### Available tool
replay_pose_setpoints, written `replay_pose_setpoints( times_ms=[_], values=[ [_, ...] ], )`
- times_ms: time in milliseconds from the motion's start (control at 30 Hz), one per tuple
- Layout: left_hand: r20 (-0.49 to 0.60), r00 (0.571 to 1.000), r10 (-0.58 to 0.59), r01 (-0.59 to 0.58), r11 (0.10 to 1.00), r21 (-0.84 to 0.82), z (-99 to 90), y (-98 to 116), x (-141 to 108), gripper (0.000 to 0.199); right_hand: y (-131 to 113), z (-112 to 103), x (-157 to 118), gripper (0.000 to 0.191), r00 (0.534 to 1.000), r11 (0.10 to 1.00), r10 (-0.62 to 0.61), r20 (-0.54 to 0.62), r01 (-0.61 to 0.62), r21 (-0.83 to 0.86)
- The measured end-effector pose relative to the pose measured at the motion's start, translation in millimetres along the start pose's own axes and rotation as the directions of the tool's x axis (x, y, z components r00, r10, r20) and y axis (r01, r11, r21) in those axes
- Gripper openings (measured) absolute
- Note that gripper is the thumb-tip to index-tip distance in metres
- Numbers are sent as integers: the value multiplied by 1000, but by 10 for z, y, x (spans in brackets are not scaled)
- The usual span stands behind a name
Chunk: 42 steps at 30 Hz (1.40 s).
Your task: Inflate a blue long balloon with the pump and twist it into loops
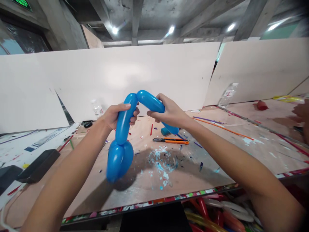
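A long blue balloon [124, 120], twisted into segments, is held up above the table by both hands. My left hand [116, 116] wraps round one straight segment, its thumb lying across the front. Below that grip hangs a cluster of folded blue lobes, pinched off by a twist. My right hand [169, 111] grips the other segment, fingers behind and thumb underneath. A twist at the top joins the two segments at an angle. The balloon's free end points down beneath my right hand. An orange utility knife [171, 140] lies on the table below.
The table [149, 193] carries paint flecks and balloon scraps. A black box [38, 166] is at left. Plastic bottles [228, 95] stand by the white partition [135, 71]. Uninflated orange balloon [222, 127] lies at right. Balloons [217, 212] are heaped under the front edge. Another person's hand [301, 112] shows far right.
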<state>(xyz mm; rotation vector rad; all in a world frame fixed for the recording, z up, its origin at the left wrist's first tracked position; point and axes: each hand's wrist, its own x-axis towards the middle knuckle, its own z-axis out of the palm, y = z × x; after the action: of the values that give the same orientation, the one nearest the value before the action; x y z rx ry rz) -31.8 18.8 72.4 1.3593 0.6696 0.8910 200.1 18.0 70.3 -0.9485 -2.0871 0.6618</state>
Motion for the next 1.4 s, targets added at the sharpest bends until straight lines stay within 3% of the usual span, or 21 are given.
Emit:
replay_pose_setpoints(
  times_ms=[100,267,400,500,700,833,967,1167,1400],
  values=[
    [-7,998,68,-67,995,74,86,-170,-13,38,-3,10,15,47,993,984,19,-119,3,180],
    [-47,989,137,-141,987,-80,190,-331,6,23,-2,28,65,33,996,792,-42,83,-17,610],
    [-31,980,195,-194,980,35,262,-372,73,47,2,142,65,42,996,722,-89,-13,74,688],
    [-20,984,176,-175,982,66,314,-410,120,57,25,284,79,48,993,745,-73,-97,119,656],
    [-106,987,125,-137,983,-122,369,-520,161,56,127,563,191,49,951,831,-17,-308,185,524],
    [-131,986,105,-128,975,-181,355,-592,177,57,163,601,266,50,944,850,14,-329,162,501],
    [-90,992,90,-106,974,-200,331,-652,211,55,207,599,332,56,936,870,48,-348,132,474],
    [-141,990,17,-46,978,-204,317,-677,221,56,324,720,358,49,893,927,31,-450,143,346],
    [-142,978,151,-166,981,-99,235,-593,147,63,361,897,293,43,846,984,-75,-529,150,100]
  ],
)
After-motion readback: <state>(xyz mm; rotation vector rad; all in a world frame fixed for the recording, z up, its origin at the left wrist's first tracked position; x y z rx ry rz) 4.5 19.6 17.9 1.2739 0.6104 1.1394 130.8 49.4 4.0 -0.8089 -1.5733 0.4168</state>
